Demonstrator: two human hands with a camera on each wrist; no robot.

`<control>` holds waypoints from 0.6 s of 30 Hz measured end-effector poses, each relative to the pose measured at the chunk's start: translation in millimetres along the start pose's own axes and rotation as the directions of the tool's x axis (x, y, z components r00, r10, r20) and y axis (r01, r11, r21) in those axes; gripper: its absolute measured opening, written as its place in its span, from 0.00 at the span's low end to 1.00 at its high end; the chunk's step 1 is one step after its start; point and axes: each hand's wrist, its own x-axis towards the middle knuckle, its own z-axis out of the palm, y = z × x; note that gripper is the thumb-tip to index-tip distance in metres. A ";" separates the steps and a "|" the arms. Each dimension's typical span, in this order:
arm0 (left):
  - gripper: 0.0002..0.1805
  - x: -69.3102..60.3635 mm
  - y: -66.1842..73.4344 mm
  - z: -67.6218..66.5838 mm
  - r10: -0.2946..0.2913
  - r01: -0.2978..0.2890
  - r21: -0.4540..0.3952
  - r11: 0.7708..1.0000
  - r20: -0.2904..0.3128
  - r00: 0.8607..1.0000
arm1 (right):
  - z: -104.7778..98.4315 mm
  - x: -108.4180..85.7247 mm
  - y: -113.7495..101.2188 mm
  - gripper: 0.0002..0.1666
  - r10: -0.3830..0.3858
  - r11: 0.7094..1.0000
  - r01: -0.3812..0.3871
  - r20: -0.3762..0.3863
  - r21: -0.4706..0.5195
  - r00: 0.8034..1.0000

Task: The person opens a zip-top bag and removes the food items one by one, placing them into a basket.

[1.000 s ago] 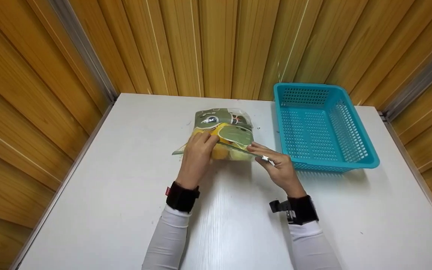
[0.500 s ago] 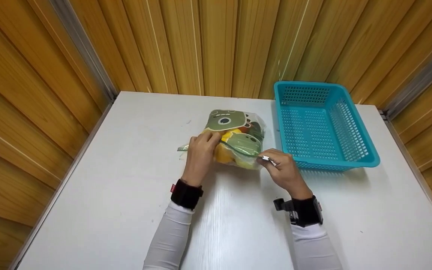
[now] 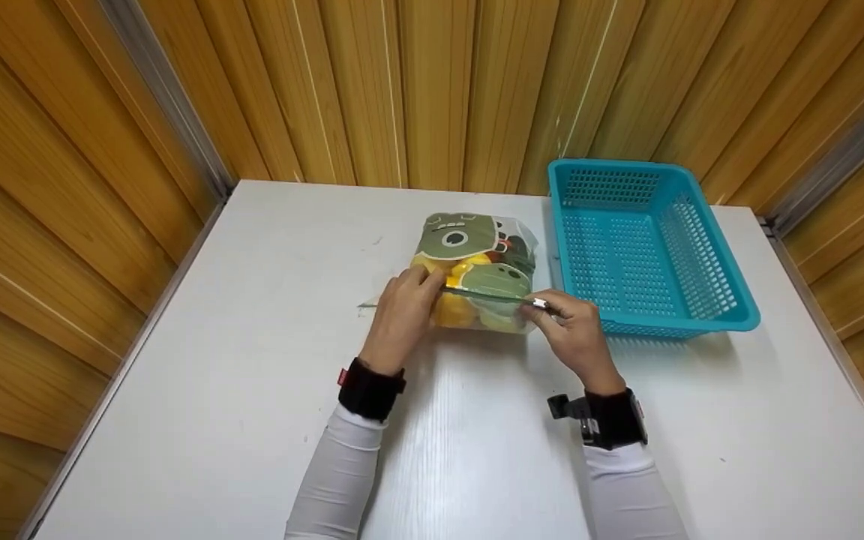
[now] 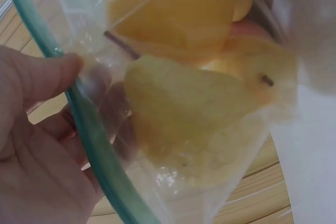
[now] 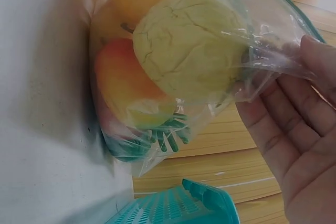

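— Start at the fingers: what are you gripping?
— Your left hand (image 3: 402, 311), at eight o'clock from the middle of the clear bag (image 3: 488, 279), pinches its green edge strip (image 3: 486, 295), thumb on one face, fingers behind the film. Your right hand (image 3: 574, 328), at four o'clock, pinches the strip's other end, where a small white slider (image 3: 539, 304) shows.
— And where do you have that bag?
— At twelve o'clock ahead of you, between your hands, printed with a green cartoon animal.
— What can you see inside?
— Through the film, a yellowish pear (image 4: 184, 103) with an orange fruit (image 4: 170, 11) at twelve o'clock from it. By your right wrist's view, a pale round fruit (image 5: 191, 48), a red-and-yellow fruit (image 5: 126, 82) at its eight o'clock, and a green leafy piece (image 5: 170, 132).
— And your other container?
— The teal basket (image 3: 616, 262), at three o'clock, just beside the bag on the white table (image 3: 214, 375), its perforated floor showing.
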 end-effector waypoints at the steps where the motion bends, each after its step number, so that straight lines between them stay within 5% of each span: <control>1: 0.04 -0.1 0.8 -0.9 0.004 -0.004 -0.012 1.000 0.007 1.000 | 0.0 0.1 0.2 0.06 0.003 1.000 -0.003 -0.007 0.005 1.000; 10: 0.04 0.7 13.8 -2.0 0.081 -0.078 -0.111 0.991 0.031 0.996 | 1.8 1.5 -2.6 0.12 -0.002 0.992 0.007 -0.035 0.123 0.999; 18: 0.09 3.3 35.9 5.5 0.192 -0.190 -0.233 0.954 -0.010 0.981 | 11.3 -0.8 -6.9 0.09 0.090 0.969 -0.090 0.012 0.231 0.996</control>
